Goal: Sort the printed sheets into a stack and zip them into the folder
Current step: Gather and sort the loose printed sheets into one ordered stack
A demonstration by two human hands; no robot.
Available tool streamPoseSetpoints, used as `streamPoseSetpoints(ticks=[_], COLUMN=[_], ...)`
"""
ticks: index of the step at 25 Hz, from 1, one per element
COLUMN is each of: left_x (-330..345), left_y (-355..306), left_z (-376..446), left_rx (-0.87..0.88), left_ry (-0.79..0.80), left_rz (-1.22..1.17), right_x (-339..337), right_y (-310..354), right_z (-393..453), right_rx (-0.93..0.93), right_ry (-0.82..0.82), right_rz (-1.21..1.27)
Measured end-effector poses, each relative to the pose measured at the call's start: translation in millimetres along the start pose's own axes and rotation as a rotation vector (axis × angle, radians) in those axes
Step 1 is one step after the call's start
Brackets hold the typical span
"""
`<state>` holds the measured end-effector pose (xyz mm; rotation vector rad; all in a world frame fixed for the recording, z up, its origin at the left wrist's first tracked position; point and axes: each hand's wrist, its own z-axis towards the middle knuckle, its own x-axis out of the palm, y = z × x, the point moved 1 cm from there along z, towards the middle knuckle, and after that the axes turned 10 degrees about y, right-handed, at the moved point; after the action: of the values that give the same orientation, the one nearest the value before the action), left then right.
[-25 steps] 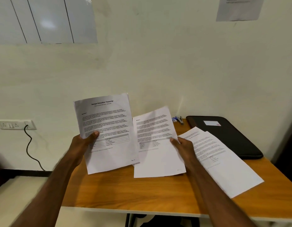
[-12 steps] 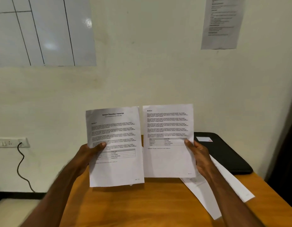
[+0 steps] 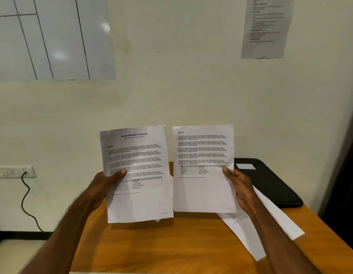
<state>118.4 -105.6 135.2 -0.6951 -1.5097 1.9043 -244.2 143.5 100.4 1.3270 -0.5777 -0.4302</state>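
My left hand (image 3: 105, 185) pinches a printed sheet headed "Sample Education Transcript" (image 3: 139, 202) at its left edge, thumb on the front. My right hand (image 3: 241, 186) pinches a second printed sheet (image 3: 203, 192) at its right edge. Both sheets are upright, side by side, above the wooden table (image 3: 161, 250). More printed sheets (image 3: 250, 232) lie overlapped on the table under my right forearm. The black zip folder (image 3: 270, 182) lies flat at the table's back right corner, partly hidden by the right-hand sheet.
A cream wall stands right behind the table, with a whiteboard (image 3: 53, 36) upper left and a taped notice (image 3: 265, 26) upper right. A wall socket (image 3: 13, 172) with a black cable (image 3: 25, 200) sits left of the table. A dark edge borders the right side.
Both hands raised their sheets from a tilted pose near the table to upright and side by side. The view tipped up, showing more wall and less table.
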Motion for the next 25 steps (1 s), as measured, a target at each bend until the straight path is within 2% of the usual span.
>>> streamPoseSetpoints(ticks=[5, 8, 13, 16, 19, 22, 25], left_x=[2, 1, 1, -8, -23, -32, -33], left_y=[0, 3, 6, 9, 17, 24, 31], left_z=[-3, -5, -8, -8, -7, -5, -2], left_rx=[-0.01, -0.026, -0.006, -0.031, -0.048, -0.082, -0.089], left_ry=[-0.005, -0.012, -0.026, -0.058, -0.095, -0.132, -0.126], left_rz=[-0.002, -0.004, -0.078, -0.075, -0.031, -0.005, -0.007], right_x=[0, 3, 28, 43, 55, 57, 53], right_y=[-5, -21, -68, -90, -93, -93, -94], right_z=[-2, 1, 3, -5, -18, -20, -20], right_rx=[0.005, 0.06, 0.26, 0.317, 0.245, 0.14, 0.135], right_ry=[-0.016, -0.049, -0.043, 0.019, 0.005, -0.032, -0.061], right_rz=[0.003, -0.085, -0.448, -0.784, -1.053, -1.134, -1.168])
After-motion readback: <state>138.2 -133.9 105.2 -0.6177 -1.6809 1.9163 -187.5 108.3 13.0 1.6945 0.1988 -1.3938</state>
